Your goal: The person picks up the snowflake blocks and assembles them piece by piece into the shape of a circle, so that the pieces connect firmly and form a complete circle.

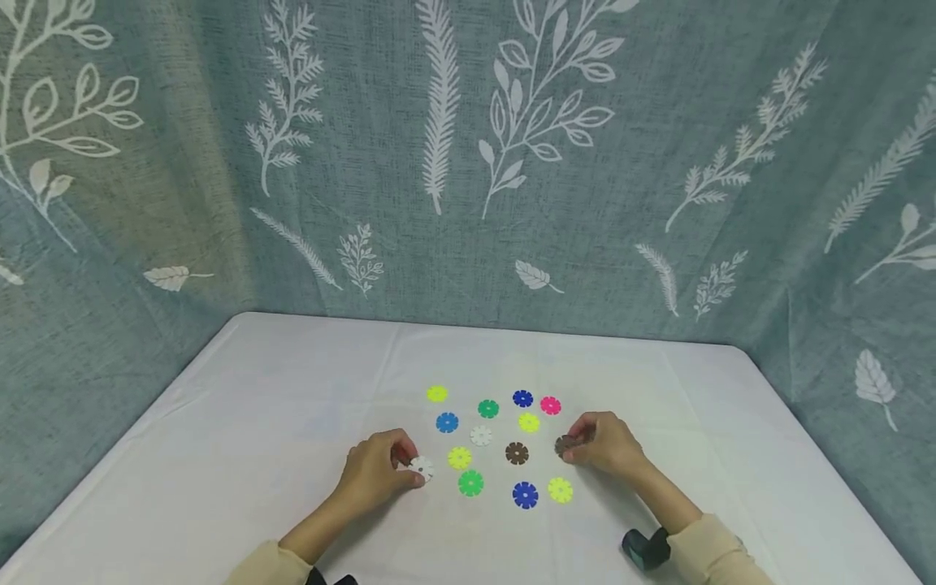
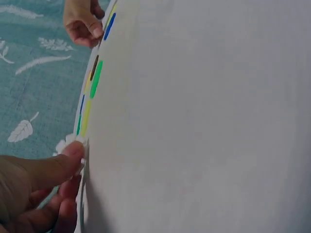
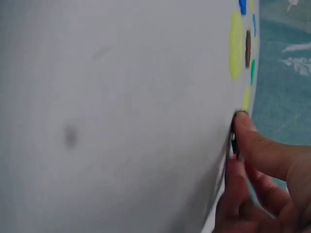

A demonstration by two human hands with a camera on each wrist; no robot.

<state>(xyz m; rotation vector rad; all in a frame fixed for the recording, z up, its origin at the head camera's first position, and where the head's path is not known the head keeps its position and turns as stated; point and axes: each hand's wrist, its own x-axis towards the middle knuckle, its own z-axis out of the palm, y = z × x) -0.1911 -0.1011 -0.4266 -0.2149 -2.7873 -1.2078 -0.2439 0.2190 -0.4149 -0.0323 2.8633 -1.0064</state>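
Observation:
My left hand (image 1: 378, 473) pinches a white notched disc (image 1: 422, 468) between thumb and fingers, at the left side of a loose group of flat, flower-shaped discs. In the left wrist view the thumb lies over that white disc (image 2: 63, 144). At the group's right side, my right hand (image 1: 605, 443) holds a brown notched disc (image 1: 562, 445) by its edge, partly hidden by the fingers. Nearest to the left hand lie a yellow disc (image 1: 460, 458) and a green disc (image 1: 471, 483). Another brown disc (image 1: 517, 453) lies flat between the hands.
Farther back on the white-covered table (image 1: 292, 390) lie a light blue disc (image 1: 447, 422), a white disc (image 1: 480, 436), a pink disc (image 1: 551, 405) and several others. A dark blue disc (image 1: 525, 495) and a yellow disc (image 1: 560, 490) lie nearer. A patterned curtain (image 1: 468, 268) surrounds the table.

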